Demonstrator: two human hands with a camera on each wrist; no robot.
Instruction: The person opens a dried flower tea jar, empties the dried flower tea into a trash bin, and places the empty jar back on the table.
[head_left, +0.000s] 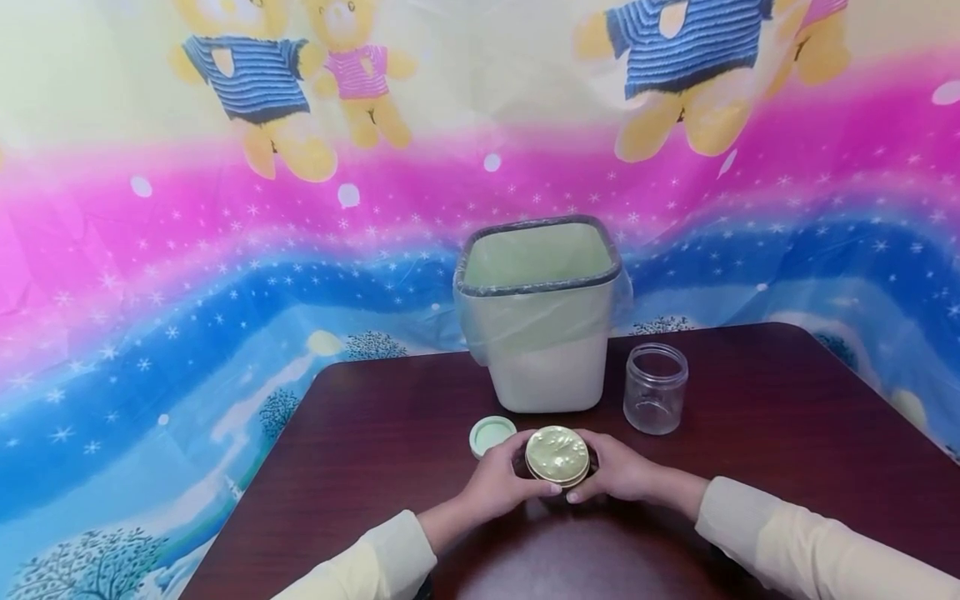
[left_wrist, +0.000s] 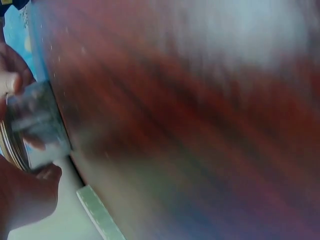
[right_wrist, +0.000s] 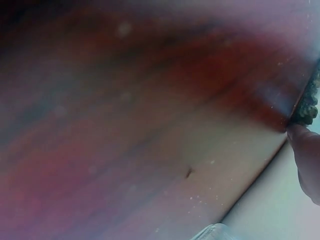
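In front of the bin (head_left: 547, 350), left fingers (head_left: 540, 489) and right fingers (head_left: 583, 492) grasp the gold-topped jar (head_left: 557, 455); uneven squeezing could tip it

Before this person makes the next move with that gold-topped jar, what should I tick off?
1. Left grip holding the gold-topped jar: ok.
2. Right grip holding its opposite side: ok.
3. Gold top removed: not ok, it covers the jar.
4. Pale green lid set aside: ok, on the table.
5. Clear jar upright and uncovered: ok.
6. Held jar's contents identified: cannot tell; the views are blurred or partly blocked.
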